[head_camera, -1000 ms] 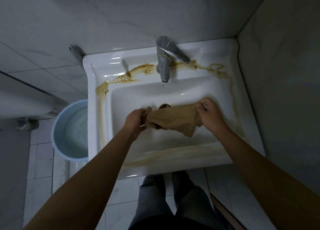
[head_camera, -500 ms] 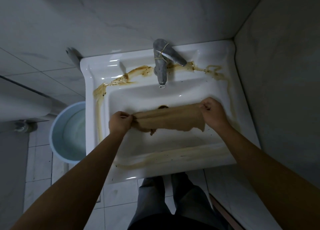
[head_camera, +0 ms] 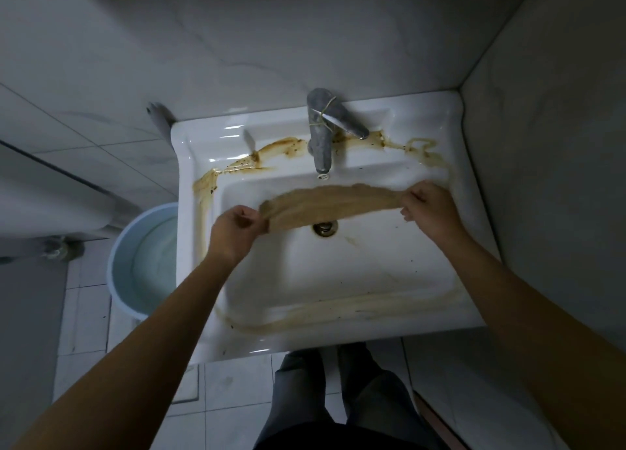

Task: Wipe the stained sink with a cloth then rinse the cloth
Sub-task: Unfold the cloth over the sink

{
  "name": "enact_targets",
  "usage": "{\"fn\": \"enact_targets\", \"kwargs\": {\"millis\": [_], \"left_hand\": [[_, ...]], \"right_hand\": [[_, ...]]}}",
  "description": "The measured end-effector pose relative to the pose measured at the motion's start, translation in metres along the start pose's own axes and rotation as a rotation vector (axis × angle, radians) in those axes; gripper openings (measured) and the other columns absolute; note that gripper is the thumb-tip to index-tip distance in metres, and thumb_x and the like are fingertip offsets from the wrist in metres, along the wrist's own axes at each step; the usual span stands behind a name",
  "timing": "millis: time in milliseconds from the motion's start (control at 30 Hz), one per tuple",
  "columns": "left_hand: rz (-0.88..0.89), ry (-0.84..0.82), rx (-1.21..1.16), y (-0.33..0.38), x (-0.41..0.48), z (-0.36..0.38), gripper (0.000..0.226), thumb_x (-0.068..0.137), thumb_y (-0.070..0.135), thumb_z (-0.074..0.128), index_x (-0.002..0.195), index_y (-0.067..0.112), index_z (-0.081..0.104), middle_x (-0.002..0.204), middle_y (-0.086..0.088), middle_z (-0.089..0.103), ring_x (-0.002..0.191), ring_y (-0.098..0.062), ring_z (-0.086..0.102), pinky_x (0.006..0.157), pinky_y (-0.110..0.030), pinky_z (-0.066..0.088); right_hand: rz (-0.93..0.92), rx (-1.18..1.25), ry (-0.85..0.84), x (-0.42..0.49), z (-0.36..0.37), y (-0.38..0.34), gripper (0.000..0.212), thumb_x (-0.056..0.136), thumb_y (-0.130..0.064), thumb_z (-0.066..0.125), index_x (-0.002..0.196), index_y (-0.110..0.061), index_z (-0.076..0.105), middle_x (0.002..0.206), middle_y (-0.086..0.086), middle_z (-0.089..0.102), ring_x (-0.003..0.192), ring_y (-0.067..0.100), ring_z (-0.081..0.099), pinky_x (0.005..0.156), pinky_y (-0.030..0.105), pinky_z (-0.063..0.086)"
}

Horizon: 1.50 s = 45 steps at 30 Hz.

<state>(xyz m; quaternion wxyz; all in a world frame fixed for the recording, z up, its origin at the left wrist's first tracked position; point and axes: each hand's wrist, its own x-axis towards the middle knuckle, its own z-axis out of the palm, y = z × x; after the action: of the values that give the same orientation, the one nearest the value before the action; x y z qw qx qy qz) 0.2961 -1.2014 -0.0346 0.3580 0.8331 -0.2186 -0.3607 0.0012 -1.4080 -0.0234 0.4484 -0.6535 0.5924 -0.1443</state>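
While taut — cloth (head_camera: 325, 202) over stained sink (head_camera: 198, 151)

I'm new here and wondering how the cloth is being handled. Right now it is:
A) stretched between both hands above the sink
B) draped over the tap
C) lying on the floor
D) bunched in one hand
A: the left hand and the right hand each grip one end of the cloth, held spread over the sink.

Probably a bathroom: white sink (head_camera: 471, 212), tap (head_camera: 320, 138), tiled walls, blue bucket (head_camera: 117, 266).
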Motion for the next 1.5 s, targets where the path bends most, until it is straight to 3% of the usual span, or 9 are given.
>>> {"fn": "enact_targets", "kwargs": {"millis": [200,333,467,567,767,1000,1167,1267,1500], "left_hand": [[0.021,-0.252,0.593,-0.061,-0.014,0.038,0.005,0.089,0.024,0.070,0.089,0.028,0.067,0.093,0.002,0.072,0.089,-0.020,0.067,0.079,-0.032,0.053],[0.015,-0.287,0.683,-0.061,-0.015,0.042,0.015,0.088,0.023,0.064,0.101,0.023,0.071,0.095,-0.001,0.072,0.089,-0.024,0.067,0.080,-0.034,0.055],[-0.022,-0.318,0.699,-0.062,-0.014,0.041,0.019,0.087,0.018,0.064,0.105,0.020,0.070,0.099,-0.003,0.071,0.093,-0.025,0.066,0.084,-0.038,0.056],[-0.009,-0.328,0.734,-0.062,-0.014,0.042,0.018,0.088,0.021,0.063,0.104,0.019,0.069,0.098,-0.002,0.070,0.091,-0.023,0.066,0.085,-0.040,0.058],[-0.080,-0.290,0.767,-0.057,-0.008,0.046,0.022,0.095,0.033,0.060,0.088,0.015,0.069,0.071,-0.001,0.072,0.060,-0.017,0.073,0.072,-0.038,0.064],[0.031,-0.200,0.806,-0.058,-0.018,0.038,0.014,0.094,0.024,0.057,0.106,0.019,0.063,0.096,-0.005,0.071,0.087,-0.026,0.067,0.079,-0.039,0.058],[0.188,-0.543,1.063,-0.053,-0.018,0.043,0.028,0.103,0.041,0.040,0.124,0.030,0.055,0.104,-0.004,0.065,0.091,-0.024,0.064,0.081,-0.040,0.056],[0.133,-0.582,1.108,-0.056,-0.011,0.044,0.036,0.102,0.044,0.040,0.125,0.026,0.061,0.110,-0.003,0.066,0.093,-0.022,0.060,0.077,-0.036,0.049],[0.021,-0.398,0.829,-0.053,-0.019,0.019,0.030,0.101,0.038,0.049,0.114,0.017,0.067,0.109,-0.003,0.070,0.095,-0.021,0.061,0.082,-0.034,0.051]], "right_hand": [[-0.001,-0.596,-0.215,-0.010,0.039,0.067,0.038,0.086,-0.027,0.068,0.056,-0.005,0.062,0.055,0.009,0.053,0.051,0.021,0.049,0.053,0.027,0.038],[0.050,-0.730,-0.289,-0.018,0.046,0.070,0.034,0.085,-0.029,0.068,0.059,-0.007,0.060,0.054,0.003,0.049,0.051,0.017,0.047,0.051,0.025,0.035],[0.057,-0.802,-0.238,-0.023,0.045,0.067,0.020,0.090,-0.023,0.064,0.078,-0.009,0.058,0.076,0.007,0.059,0.069,0.020,0.057,0.060,0.029,0.043],[0.160,-0.743,-0.214,-0.019,0.045,0.068,0.014,0.086,-0.016,0.068,0.079,-0.005,0.063,0.073,0.008,0.063,0.065,0.022,0.064,0.060,0.029,0.053],[0.150,-0.705,-0.267,-0.018,0.054,0.067,0.038,0.080,-0.043,0.074,0.071,-0.012,0.053,0.070,0.006,0.060,0.066,0.022,0.061,0.063,0.032,0.051],[0.148,-0.735,-0.272,-0.023,0.058,0.070,0.026,0.084,-0.035,0.065,0.076,-0.011,0.060,0.073,0.005,0.060,0.070,0.023,0.062,0.061,0.031,0.049],[0.422,-0.465,-0.345,-0.018,0.054,0.068,0.016,0.083,-0.010,0.065,0.071,0.001,0.064,0.066,0.017,0.067,0.053,0.024,0.062,0.055,0.032,0.053],[0.558,-0.241,-0.451,-0.020,0.055,0.055,0.019,0.086,0.002,0.060,0.068,-0.002,0.058,0.060,0.015,0.057,0.045,0.021,0.051,0.045,0.028,0.044],[0.131,-0.036,-0.371,-0.035,0.093,-0.007,0.021,0.097,-0.017,0.050,0.083,-0.006,0.061,0.066,0.008,0.056,0.053,0.018,0.051,0.048,0.026,0.039]]}}
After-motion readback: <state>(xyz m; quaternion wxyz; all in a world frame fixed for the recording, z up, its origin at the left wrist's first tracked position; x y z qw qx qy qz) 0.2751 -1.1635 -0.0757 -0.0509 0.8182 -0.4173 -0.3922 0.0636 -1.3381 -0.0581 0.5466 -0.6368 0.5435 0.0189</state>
